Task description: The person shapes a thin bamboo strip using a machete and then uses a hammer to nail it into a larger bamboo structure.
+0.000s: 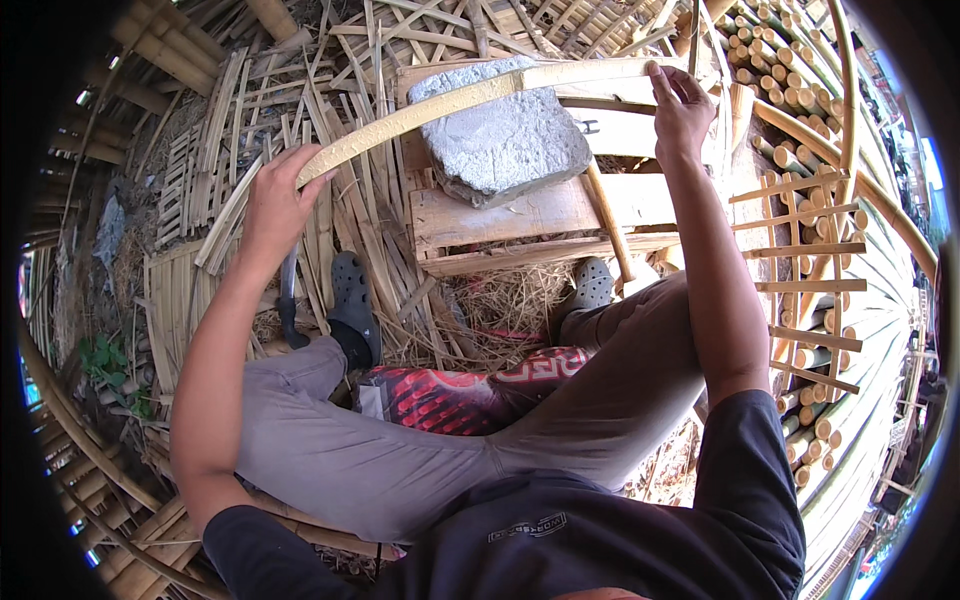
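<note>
In the head view, the left hand [272, 195] is closed around one end of a long pale bamboo strip [470, 95], and the right hand [680, 105] pinches the other end between thumb and fingers. The strip bends in an arc above a flat grey stone [505, 145], which lies on a low wooden bench [520, 215] near its far edge. A wooden handle [610, 225] leans over the right edge of the bench; its head is hidden. A dark blade [288, 300] lies beside the left shoe [352, 300], partly covered by the left arm. A bamboo lattice frame [810, 290] stands at the right, cut off by the rim.
</note>
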The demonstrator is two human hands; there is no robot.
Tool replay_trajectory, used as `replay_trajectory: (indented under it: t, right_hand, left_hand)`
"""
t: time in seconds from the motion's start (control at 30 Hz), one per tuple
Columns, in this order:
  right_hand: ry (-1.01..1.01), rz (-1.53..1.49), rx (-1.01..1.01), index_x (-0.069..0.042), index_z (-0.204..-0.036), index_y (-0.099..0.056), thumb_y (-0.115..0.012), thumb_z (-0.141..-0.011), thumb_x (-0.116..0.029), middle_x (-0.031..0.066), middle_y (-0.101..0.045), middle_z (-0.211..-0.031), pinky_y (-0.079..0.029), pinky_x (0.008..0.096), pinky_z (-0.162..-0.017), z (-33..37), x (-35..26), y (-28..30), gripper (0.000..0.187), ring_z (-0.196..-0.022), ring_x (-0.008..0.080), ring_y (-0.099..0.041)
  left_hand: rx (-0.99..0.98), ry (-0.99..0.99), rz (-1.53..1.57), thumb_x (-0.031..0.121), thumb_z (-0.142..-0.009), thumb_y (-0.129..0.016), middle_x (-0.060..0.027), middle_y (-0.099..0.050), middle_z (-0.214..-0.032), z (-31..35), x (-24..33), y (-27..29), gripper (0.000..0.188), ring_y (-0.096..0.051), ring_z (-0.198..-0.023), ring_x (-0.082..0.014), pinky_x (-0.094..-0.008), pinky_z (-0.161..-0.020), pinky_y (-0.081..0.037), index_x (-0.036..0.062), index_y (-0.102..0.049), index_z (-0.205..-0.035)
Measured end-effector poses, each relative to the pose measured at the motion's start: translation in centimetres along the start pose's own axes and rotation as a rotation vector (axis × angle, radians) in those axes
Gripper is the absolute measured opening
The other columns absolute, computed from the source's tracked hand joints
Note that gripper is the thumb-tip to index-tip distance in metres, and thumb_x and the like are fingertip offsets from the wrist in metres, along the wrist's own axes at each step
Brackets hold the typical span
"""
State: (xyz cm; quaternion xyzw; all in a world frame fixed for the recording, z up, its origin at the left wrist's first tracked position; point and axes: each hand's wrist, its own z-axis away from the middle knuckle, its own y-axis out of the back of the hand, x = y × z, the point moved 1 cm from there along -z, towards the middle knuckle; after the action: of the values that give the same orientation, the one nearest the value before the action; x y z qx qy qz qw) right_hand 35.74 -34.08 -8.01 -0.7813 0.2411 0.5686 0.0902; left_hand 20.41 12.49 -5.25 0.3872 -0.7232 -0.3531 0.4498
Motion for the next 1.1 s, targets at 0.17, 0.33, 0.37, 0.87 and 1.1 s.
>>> replay_trajectory:
  t: [0.17, 0.33, 0.37, 0.87, 1.1]
  right_hand:
    - [0.050, 0.146, 0.020, -0.001, -0.096, -0.076, -0.080, -0.088, -0.027, 0.0227, -0.067, -0.121, -0.039, 0.0457, -0.110, 0.5, -0.8, -0.3, 0.027, -0.123, 0.0345, -0.057]
    - [0.028, 0.225, 0.060, -0.001, -0.096, -0.075, -0.079, -0.089, -0.027, 0.0202, -0.069, -0.120, -0.039, 0.0433, -0.110, 0.5, -1.4, 0.2, 0.028, -0.121, 0.0329, -0.059]
    - [0.023, 0.237, 0.073, -0.001, -0.096, -0.075, -0.079, -0.089, -0.027, 0.0196, -0.069, -0.119, -0.039, 0.0428, -0.110, 0.5, -1.6, 0.2, 0.028, -0.121, 0.0325, -0.060]
    - [0.699, 0.589, -0.311, -0.026, -0.116, -0.075, -0.081, -0.079, -0.018, 0.0055, -0.060, -0.138, -0.039, 0.0464, -0.113, -0.2, -2.4, 2.3, 0.038, -0.130, 0.0316, -0.052]
    - [0.629, 0.583, -0.286, -0.023, -0.100, -0.082, -0.083, -0.083, -0.033, 0.0043, -0.064, -0.132, -0.044, 0.0439, -0.109, -0.5, -2.7, 3.1, 0.020, -0.128, 0.0272, -0.055]
  left_hand:
    - [-0.003, -0.001, -0.008, 0.013, -0.089, -0.074, -0.0226, -0.070, -0.105, 0.2, -0.6, -0.4, 0.030, -0.068, -0.095, -0.0401, -0.0443, -0.083, -0.053, -0.0010, -0.068, -0.114]
    - [-0.015, 0.025, -0.047, 0.014, -0.088, -0.076, -0.0235, -0.070, -0.110, 0.4, -1.8, -0.7, 0.035, -0.069, -0.099, -0.0399, -0.0442, -0.087, -0.053, -0.0027, -0.068, -0.117]
    - [-0.026, 0.031, -0.053, 0.015, -0.088, -0.076, -0.0237, -0.070, -0.111, 0.6, -2.1, -0.5, 0.036, -0.069, -0.100, -0.0398, -0.0439, -0.088, -0.053, -0.0029, -0.067, -0.118]
    - [-0.104, 0.053, -0.007, 0.015, -0.087, -0.077, -0.0238, -0.071, -0.110, 0.7, -1.9, -0.3, 0.035, -0.069, -0.100, -0.0383, -0.0432, -0.089, -0.053, -0.0039, -0.069, -0.116]
    - [-0.166, 0.098, 0.057, 0.016, -0.086, -0.078, -0.0229, -0.071, -0.111, 0.8, -2.3, -0.2, 0.038, -0.069, -0.102, -0.0364, -0.0416, -0.092, -0.052, -0.0039, -0.069, -0.117]
